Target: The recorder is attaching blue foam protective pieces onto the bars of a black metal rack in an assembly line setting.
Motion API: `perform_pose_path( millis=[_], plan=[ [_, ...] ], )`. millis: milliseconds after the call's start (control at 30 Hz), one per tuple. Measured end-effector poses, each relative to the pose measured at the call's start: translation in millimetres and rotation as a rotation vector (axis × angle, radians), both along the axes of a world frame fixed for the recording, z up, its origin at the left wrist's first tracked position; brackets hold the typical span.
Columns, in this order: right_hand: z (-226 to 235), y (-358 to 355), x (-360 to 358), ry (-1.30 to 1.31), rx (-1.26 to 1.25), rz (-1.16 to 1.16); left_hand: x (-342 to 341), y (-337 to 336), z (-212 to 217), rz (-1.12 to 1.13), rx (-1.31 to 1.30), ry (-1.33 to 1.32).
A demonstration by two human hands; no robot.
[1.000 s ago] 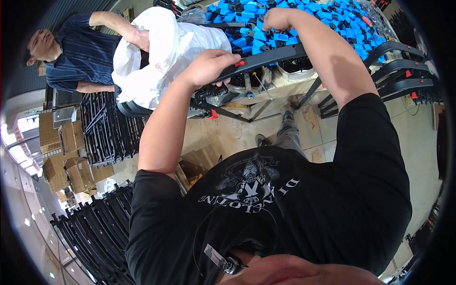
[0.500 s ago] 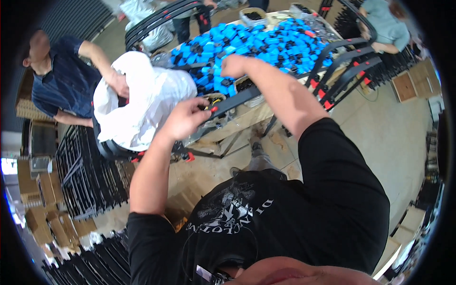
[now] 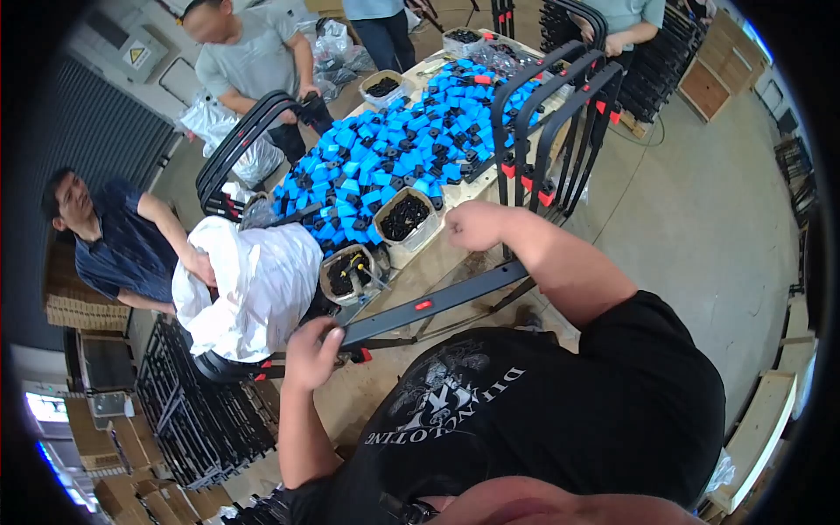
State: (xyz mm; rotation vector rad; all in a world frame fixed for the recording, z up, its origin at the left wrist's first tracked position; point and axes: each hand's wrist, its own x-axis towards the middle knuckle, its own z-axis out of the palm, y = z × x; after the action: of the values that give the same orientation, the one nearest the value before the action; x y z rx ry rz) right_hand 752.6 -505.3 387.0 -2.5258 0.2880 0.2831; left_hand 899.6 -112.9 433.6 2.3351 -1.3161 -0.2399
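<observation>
My left hand [image 3: 312, 354] grips the near-left end of a flat black metal bar [image 3: 464, 290], thumb along its edge. A small red insert [image 3: 424, 304] sits midway along the bar, which slants up to the right in front of my body. My right hand [image 3: 477, 226] is closed, knuckles up, above the bar and beside the table edge. Whatever its fingers hold is hidden. Nearest to it stands a plastic tub [image 3: 405, 216] of small black parts. Another tub [image 3: 348, 276] holds black parts and a yellow-handled tool.
A heap of blue and black plastic pieces [image 3: 376, 157] covers the table [image 3: 455, 197]. Bent black frames with red clips [image 3: 560, 114] lean at its right. On the left, a co-worker [image 3: 131, 236] reaches into a white sack [image 3: 254, 280]. Another person [image 3: 254, 70] stands behind the table.
My right hand has drawn back from over the blue pieces to the table's near edge. The black bar now shows lower, closer to my body, with my left hand still on it. The view has shifted.
</observation>
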Motion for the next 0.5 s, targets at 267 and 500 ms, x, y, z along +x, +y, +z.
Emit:
perform_pose_path(
  millis=[267, 500],
  plan=[
    [51, -147, -163, -0.701, 0.581, -0.440, -132, -106, -37, 0.175, -0.608, 0.329],
    [-119, -231, -335, -0.742, 1.233, -0.976, -195, -211, -19, 0.292, -0.568, 0.341]
  ],
)
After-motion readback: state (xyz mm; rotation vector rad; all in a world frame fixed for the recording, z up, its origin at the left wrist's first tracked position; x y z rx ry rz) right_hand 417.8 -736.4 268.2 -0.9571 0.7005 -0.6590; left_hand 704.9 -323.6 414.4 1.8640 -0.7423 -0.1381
